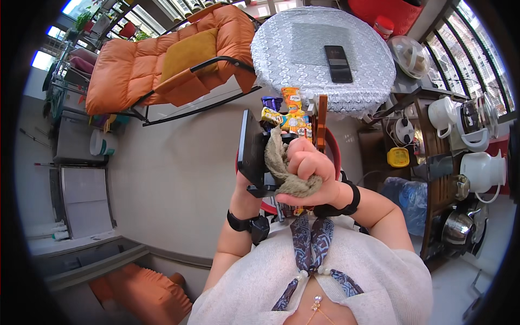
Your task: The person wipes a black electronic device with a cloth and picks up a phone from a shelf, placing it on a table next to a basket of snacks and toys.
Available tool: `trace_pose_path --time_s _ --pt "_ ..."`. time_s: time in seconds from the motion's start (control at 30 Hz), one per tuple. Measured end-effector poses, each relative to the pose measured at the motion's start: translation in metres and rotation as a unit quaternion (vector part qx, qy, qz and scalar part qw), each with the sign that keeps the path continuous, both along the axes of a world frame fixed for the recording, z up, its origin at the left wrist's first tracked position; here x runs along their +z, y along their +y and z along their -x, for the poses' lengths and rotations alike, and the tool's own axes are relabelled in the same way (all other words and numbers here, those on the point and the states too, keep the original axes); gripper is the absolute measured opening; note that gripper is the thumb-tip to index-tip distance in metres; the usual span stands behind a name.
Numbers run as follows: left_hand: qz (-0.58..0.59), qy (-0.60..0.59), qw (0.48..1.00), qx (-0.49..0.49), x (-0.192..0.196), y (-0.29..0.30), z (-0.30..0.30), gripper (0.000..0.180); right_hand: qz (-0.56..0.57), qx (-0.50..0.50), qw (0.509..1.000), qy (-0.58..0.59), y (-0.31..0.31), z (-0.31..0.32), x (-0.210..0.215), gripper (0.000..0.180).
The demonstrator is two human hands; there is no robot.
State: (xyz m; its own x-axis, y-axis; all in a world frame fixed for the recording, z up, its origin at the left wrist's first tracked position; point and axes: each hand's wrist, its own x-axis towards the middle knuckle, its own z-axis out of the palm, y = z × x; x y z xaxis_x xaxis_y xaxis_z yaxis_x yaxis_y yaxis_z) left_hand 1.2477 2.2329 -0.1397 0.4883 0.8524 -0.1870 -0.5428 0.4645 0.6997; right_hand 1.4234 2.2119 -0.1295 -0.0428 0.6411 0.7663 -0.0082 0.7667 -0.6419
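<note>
My right hand (pixel 319 165) is closed round a crumpled olive-grey cloth (pixel 277 157), whose ends hang out past the fingers. The cloth lies against a black object with a flat upright panel (pixel 248 149) and a base at its lower end; its exact kind I cannot make out. My left hand (pixel 245 190) grips that object from behind, and the panel hides most of its fingers. Just beyond both hands sit bright yellow-orange snack packets (pixel 295 116) and a dark purple item (pixel 271 103), next to a brown wooden piece (pixel 322 122).
A round table with a white lace cloth (pixel 271 51) stands ahead, bearing a phone (pixel 338 64). An orange lounge chair (pixel 122 70) is at the far left. On the right, a dark wooden shelf (pixel 428 211) holds white jugs (pixel 482 173) and a metal kettle (pixel 457 226). Red round rim (pixel 337 157) shows under my hands.
</note>
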Motion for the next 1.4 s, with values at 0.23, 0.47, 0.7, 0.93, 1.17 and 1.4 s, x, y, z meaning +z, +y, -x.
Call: trace_pose_path --time_s 0.23,0.47,0.7,0.93,1.17,1.4 --pt "-0.142 0.157 0.977 0.03 -0.054 -0.002 0.05 0.047 0.196 0.134 0.894 0.381 -0.002 -0.027 0.008 0.042" --pt "-0.136 0.019 0.991 -0.004 0.041 0.013 -0.005 0.041 0.036 -0.055 0.925 -0.374 0.001 -0.033 0.043 0.071" --pt "-0.05 0.094 0.993 0.059 0.005 0.016 -0.008 0.046 0.021 -0.049 0.972 -0.228 -0.001 -0.009 0.002 0.05" --pt "0.013 -0.044 0.998 0.034 -0.01 0.033 -0.011 0.055 0.101 0.015 0.995 0.02 -0.001 -0.009 -0.013 0.037" --pt "-0.058 -0.09 0.987 -0.118 0.0 0.036 -0.001 0.059 0.265 0.206 0.897 0.288 0.0 -0.04 -0.033 0.032" --pt "-0.19 0.059 0.98 0.026 -0.002 0.03 -0.021 0.071 0.276 0.036 0.922 0.269 0.0 -0.05 -0.048 0.018"
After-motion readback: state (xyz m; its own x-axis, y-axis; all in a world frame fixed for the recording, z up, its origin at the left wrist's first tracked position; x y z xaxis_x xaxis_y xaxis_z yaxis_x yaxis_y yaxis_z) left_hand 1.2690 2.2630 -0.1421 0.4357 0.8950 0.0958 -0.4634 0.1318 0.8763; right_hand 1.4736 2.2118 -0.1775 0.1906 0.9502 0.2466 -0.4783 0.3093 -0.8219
